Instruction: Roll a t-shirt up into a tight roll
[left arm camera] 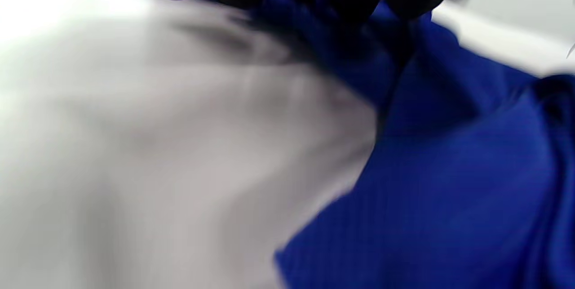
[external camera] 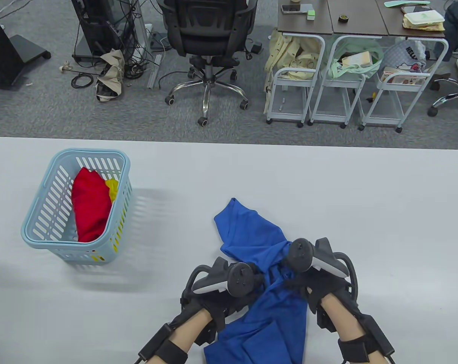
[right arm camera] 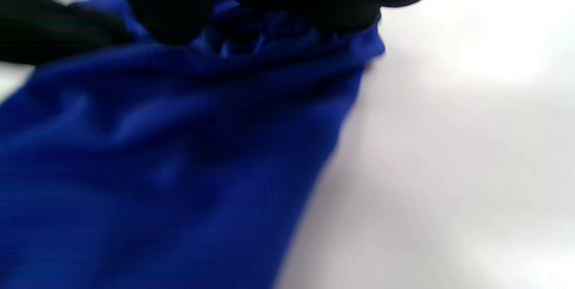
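I see a light blue slotted basket (external camera: 47, 212) near the left edge of the white table (external camera: 365, 212), holding a red garment (external camera: 89, 206) and a bit of yellow cloth (external camera: 113, 188). Beyond the far edge, a black office chair (external camera: 208, 41) stands on grey carpet beside three white-framed carts (external camera: 350, 87).

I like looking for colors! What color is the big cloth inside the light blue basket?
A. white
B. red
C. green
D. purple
B. In the table view the light blue basket holds a red cloth, with a bit of yellow cloth beside it; the blue t-shirt lies outside on the table, gripped by the left hand and the right hand.
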The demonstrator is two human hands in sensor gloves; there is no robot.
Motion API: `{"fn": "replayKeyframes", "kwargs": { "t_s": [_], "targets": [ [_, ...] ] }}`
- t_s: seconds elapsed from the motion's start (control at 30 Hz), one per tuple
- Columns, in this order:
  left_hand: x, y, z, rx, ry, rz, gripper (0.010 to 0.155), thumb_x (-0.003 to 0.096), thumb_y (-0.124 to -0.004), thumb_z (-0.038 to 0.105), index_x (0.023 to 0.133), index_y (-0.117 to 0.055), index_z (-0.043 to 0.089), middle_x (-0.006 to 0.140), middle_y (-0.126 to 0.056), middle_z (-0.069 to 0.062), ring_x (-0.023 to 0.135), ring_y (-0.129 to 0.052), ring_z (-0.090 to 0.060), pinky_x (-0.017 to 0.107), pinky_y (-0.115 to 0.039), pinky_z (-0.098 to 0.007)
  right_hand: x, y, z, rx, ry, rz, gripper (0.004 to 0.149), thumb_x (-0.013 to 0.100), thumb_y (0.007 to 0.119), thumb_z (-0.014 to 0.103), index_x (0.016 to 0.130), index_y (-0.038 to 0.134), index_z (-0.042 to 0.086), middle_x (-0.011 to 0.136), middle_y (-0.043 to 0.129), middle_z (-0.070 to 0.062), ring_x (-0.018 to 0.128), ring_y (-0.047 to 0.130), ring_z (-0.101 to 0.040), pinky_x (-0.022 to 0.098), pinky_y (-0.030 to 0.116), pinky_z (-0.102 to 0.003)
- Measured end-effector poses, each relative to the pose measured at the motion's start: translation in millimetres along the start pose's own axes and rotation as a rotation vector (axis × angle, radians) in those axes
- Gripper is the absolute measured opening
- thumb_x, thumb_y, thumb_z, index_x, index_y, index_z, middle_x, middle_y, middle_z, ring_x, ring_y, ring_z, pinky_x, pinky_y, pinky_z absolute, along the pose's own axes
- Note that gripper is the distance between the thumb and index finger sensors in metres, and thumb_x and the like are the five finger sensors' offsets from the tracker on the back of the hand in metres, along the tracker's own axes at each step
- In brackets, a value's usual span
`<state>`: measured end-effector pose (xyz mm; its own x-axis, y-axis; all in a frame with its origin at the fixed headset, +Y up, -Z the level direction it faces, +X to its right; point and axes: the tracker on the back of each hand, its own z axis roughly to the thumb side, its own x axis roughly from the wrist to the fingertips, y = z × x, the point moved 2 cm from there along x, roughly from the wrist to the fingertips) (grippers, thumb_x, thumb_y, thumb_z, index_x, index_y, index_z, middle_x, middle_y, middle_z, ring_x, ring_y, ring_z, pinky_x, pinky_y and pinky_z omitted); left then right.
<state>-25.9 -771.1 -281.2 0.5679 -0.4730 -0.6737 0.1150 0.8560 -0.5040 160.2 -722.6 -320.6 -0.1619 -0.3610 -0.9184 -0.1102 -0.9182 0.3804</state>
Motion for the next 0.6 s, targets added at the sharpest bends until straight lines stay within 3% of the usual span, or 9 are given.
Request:
{"fn": "replayKeyframes", "kwargs": {
  "t_s": [0.03, 0.1, 0.17, 0.23, 0.33, 0.5, 0.6],
  "targets": [
    [4.4, -6.4, 1.1, 0.041, 0.015, -0.049, 0.061, 0.0616, -0.051, 0.055, 0.119, -0.04, 0.038, 0.13, -0.025, -0.002, 0.117, -0.032, -0.041, 0.078, -0.041, -0.065, 3.3, -5.1, 4.1, -0.012, 0.005, -0.049, 0.069, 0.055, 0.077, 0.038, 0.113, 0.045, 0.021, 0.112, 0.05, -0.016, 0.087, 0.074, -0.032, 0.062, 0.063, -0.048],
    [5.1, -7.8, 1.9, 0.082, 0.013, -0.048, 0.062, 0.0616, -0.048, 0.057, 0.119, -0.031, 0.039, 0.129, -0.018, -0.001, 0.117, -0.027, -0.04, 0.078, -0.038, -0.066, 13.6, -4.6, 14.4, -0.064, -0.006, -0.059, 0.079, 0.057, 0.074, 0.036, 0.115, 0.021, 0.029, 0.116, 0.028, -0.017, 0.089, 0.066, -0.032, 0.064, 0.058, -0.047],
    [2.8, -5.7, 1.1, 0.069, 0.009, -0.044, 0.063, 0.0611, -0.053, 0.055, 0.119, -0.035, 0.038, 0.13, -0.021, -0.002, 0.117, -0.029, -0.041, 0.078, -0.039, -0.066, 25.1, 4.1, 24.8, -0.131, -0.036, -0.008, 0.082, 0.055, 0.078, 0.036, 0.112, 0.019, 0.036, 0.116, 0.014, -0.015, 0.094, 0.053, -0.036, 0.068, 0.05, -0.05],
    [-1.7, -1.6, -3.0, 0.065, 0.017, -0.036, 0.06, 0.0609, -0.057, 0.053, 0.118, -0.043, 0.039, 0.13, -0.028, -0.002, 0.117, -0.033, -0.04, 0.078, -0.041, -0.065, 37.2, 15.5, 34.1, -0.202, -0.054, 0.042, 0.065, 0.053, 0.081, 0.036, 0.109, 0.049, 0.034, 0.116, 0.027, -0.013, 0.096, 0.048, -0.037, 0.069, 0.046, -0.052],
    [-8.7, 5.6, -10.5, 0.057, 0.039, -0.001, 0.054, 0.061, -0.058, 0.052, 0.114, -0.056, 0.04, 0.13, -0.04, -0.002, 0.117, -0.041, -0.04, 0.078, -0.043, -0.066, 37.1, 10.9, 37.1, -0.195, -0.048, -0.049, 0.041, 0.054, 0.077, 0.035, 0.094, 0.071, 0.029, 0.104, 0.062, -0.007, 0.086, 0.069, -0.031, 0.065, 0.057, -0.05],
    [-16.9, 18.0, -28.8, 0.114, 0.158, 0.049, 0.051, 0.0607, -0.056, 0.054, 0.106, -0.071, 0.034, 0.122, -0.063, -0.002, 0.109, -0.068, -0.034, 0.077, -0.05, -0.063, 13.8, -22.3, 4.5, -0.071, 0.065, -0.199, 0.042, 0.058, 0.066, 0.038, 0.096, 0.065, 0.022, 0.092, 0.072, -0.005, 0.074, 0.081, -0.021, 0.058, 0.067, -0.044],
    [-23.6, 23.1, -46.9, 0.15, 0.265, 0.051, 0.051, 0.0604, -0.056, 0.054, 0.104, -0.073, 0.034, 0.117, -0.071, -0.001, 0.106, -0.074, -0.033, 0.077, -0.051, -0.063, -6.4, -43.6, -40.2, 0.079, 0.191, -0.287, 0.042, 0.059, 0.063, 0.038, 0.097, 0.062, 0.019, 0.09, 0.071, -0.007, 0.071, 0.082, -0.02, 0.057, 0.069, -0.043]
  ]
}}
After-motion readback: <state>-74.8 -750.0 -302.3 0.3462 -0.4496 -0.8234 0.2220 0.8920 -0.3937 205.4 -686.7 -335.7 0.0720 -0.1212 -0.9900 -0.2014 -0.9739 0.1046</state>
